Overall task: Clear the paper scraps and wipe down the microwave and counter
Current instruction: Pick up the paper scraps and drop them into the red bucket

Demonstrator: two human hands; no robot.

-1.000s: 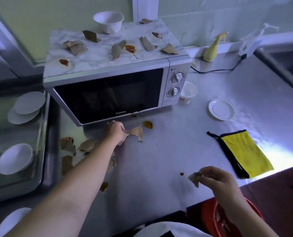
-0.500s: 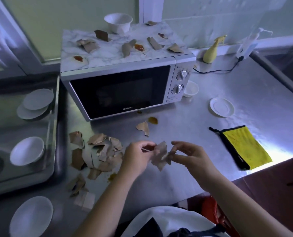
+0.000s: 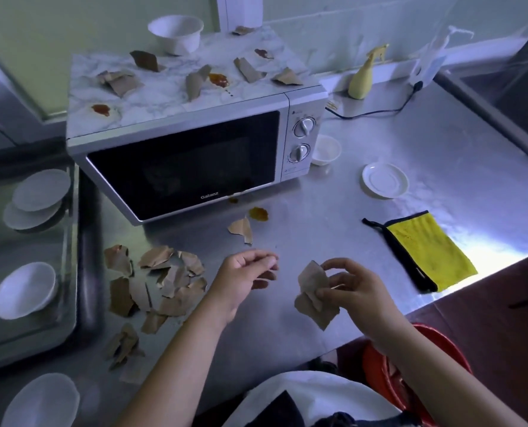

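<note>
Hands part: half a second ago both met on the bunch of scraps [image 3: 313, 291]; now my left hand [image 3: 247, 274] has drawn away to the left, and the bunch is with my right hand [image 3: 352, 288] alone. A second ago that left hand was reaching up by the microwave [image 3: 188, 161]; it now hangs over the bench [image 3: 333, 229], between the pile of scraps [image 3: 161, 282] and the bunch.

My left fingers [image 3: 264, 257] are loosely curled with the thumb close to their tips, and they hold nothing. My right fingers [image 3: 333, 266] are bent round the bunch, thumb pressing the brown paper against them, so it hangs above the front edge of the bench.

The pile of scraps lies on the bench at my left, in front of the microwave's left corner. A lone scrap [image 3: 242, 228] lies just before the microwave door, beside a brown stain [image 3: 258, 214]. More scraps [image 3: 247, 69] and stains are spread over the microwave's marbled top. The yellow cloth [image 3: 426, 251] lies flat on the bench at my right, well apart from both hands.
</note>
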